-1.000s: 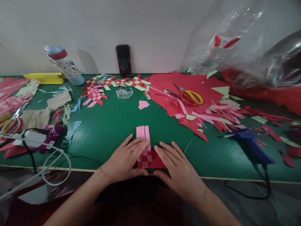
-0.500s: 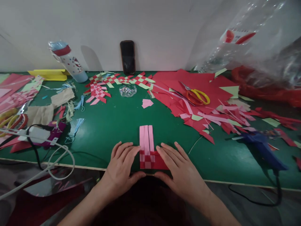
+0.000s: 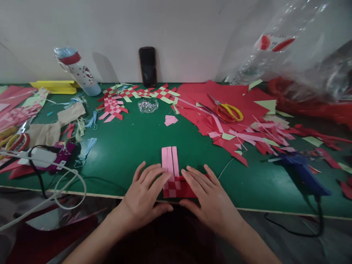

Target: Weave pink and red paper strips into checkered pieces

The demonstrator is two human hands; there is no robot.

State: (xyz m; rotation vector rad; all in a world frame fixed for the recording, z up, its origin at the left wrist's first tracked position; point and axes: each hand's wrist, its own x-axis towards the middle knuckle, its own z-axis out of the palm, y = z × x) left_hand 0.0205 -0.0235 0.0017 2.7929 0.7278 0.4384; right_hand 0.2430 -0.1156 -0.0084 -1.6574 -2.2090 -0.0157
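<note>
A small woven piece of red and pink paper strips [image 3: 173, 180] lies at the near edge of the green table [image 3: 132, 143]; its pink strips stick out away from me. My left hand [image 3: 145, 192] lies flat on its left side, fingers stretched out over the weave. My right hand [image 3: 206, 196] lies flat on its right side, fingers spread and touching the red strips. Neither hand grips anything.
Red paper sheets and scraps [image 3: 231, 110] with orange-yellow scissors [image 3: 227, 110] at right; a blue glue gun [image 3: 302, 172] near right. Finished weaves [image 3: 114, 108], a bead dish [image 3: 147, 105], a phone [image 3: 147, 66], a bottle [image 3: 77, 71] at back. Cables and a white plug [image 3: 41, 157] at left.
My left hand has slid right, its fingers back over the weave's left edge. The right hand has barely shifted. The view has moved slightly.
</note>
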